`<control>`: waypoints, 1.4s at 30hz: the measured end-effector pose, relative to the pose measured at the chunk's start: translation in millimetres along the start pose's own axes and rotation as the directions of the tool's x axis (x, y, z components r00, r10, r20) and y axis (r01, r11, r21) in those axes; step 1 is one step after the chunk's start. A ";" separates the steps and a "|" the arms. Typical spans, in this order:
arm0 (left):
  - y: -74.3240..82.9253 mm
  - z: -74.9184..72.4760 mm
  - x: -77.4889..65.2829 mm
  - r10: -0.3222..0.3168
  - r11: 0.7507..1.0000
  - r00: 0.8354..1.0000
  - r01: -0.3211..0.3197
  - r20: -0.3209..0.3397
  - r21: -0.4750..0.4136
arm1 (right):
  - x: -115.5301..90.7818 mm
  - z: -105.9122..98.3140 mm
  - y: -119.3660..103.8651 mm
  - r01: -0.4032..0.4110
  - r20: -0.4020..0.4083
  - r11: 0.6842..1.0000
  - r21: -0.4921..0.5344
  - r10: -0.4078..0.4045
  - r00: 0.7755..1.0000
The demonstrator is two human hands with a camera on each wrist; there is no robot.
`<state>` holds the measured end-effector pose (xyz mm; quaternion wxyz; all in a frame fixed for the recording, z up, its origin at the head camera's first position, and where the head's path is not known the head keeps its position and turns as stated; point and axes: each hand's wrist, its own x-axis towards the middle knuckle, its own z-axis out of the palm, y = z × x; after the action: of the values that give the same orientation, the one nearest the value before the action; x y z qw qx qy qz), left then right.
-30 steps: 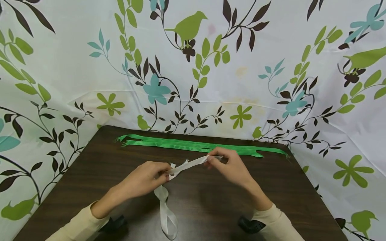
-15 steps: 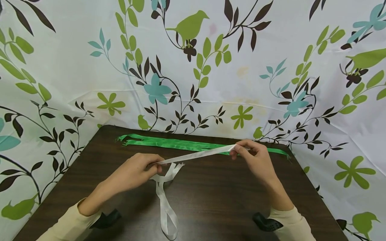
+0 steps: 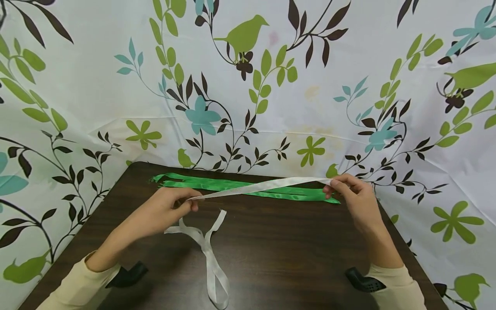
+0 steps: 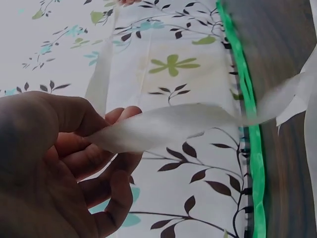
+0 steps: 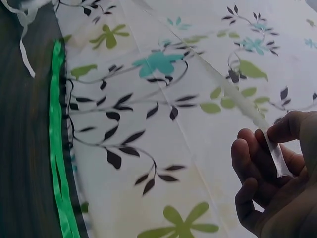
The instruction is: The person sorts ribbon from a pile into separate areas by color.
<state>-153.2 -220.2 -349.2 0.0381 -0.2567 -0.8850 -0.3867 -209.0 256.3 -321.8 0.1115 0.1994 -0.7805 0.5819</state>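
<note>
A white ribbon (image 3: 263, 186) is stretched above the table between both hands. My left hand (image 3: 164, 211) pinches it between thumb and fingers, while my right hand (image 3: 358, 202) pinches its other end, and a short tail (image 5: 280, 166) sticks out past the right fingers. More white ribbon (image 3: 211, 260) lies loosely crossed and looped on the table near the left hand. In the left wrist view a white length (image 4: 183, 121) runs from the pinch toward that loose part; whether it is all one piece, I cannot tell. Behind the stretched ribbon lie green ribbons (image 3: 209, 184) with frayed ends.
The dark wood table (image 3: 286, 258) ends at the back against a white cloth (image 3: 294, 116) printed with leaves, flowers and birds. Black wrist mounts (image 3: 128, 275) show at both sleeves.
My right hand has moved right and my left hand left and slightly up, drawing the white ribbon out longer. The loose ribbon by the left hand has spread on the table.
</note>
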 end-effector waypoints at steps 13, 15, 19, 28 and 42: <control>-26.5 -24.6 2.6 -0.093 0.991 0.995 0.094 0.019 -0.094 | -0.5 -30.6 33.2 -0.069 -0.051 0.996 0.051 0.072 0.996; -32.2 -26.4 4.3 -0.112 0.987 0.994 0.113 0.018 -0.112 | -2.2 -33.6 38.1 -0.090 -0.060 0.995 0.035 0.092 0.994; -46.8 -28.7 6.6 -0.180 0.975 0.984 0.181 0.019 -0.128 | -5.5 -39.0 50.3 -0.138 -0.073 0.990 0.016 0.139 0.988; -91.3 -29.8 8.0 -0.294 0.949 0.956 0.293 0.015 -0.116 | -9.5 -45.2 90.4 -0.235 -0.079 0.960 -0.154 0.225 0.971; -136.7 -19.1 8.2 -0.419 0.896 0.908 0.416 0.012 -0.156 | -16.9 -39.5 125.4 -0.256 -0.039 0.949 -0.183 0.253 0.967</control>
<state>-229.0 -308.0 -424.5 -0.0560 -0.0588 -0.8862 -0.4560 -251.5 327.5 -425.2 0.0597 0.0814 -0.8499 0.5172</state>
